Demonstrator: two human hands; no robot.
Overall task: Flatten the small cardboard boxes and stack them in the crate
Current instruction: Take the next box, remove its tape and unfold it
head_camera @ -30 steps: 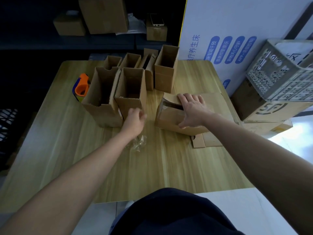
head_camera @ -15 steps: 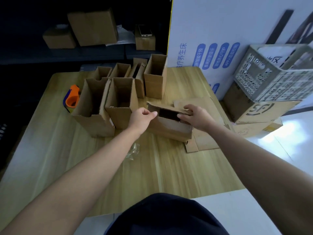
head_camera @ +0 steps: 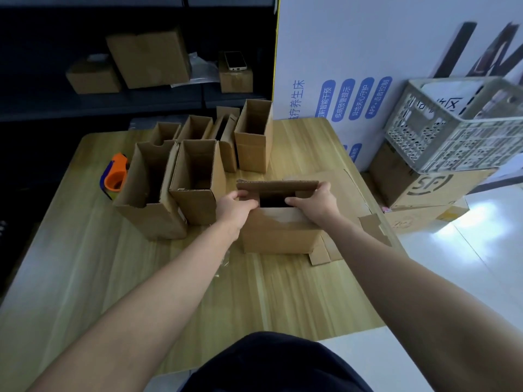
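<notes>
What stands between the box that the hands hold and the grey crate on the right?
Nothing visible. The left hand and right hand grip the box; the crate sits to its right, off the table, on a carton. Only flattened cardboard lies low between them.

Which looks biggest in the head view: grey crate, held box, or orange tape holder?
1. Grey crate, partly cut off.
2. Held box, nearer the camera, so true size unsure.
3. Orange tape holder.

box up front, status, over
Left hand, right hand grip box at open top. Box not yet flat, on flattened cardboard. Crate at right, nothing between.
</notes>
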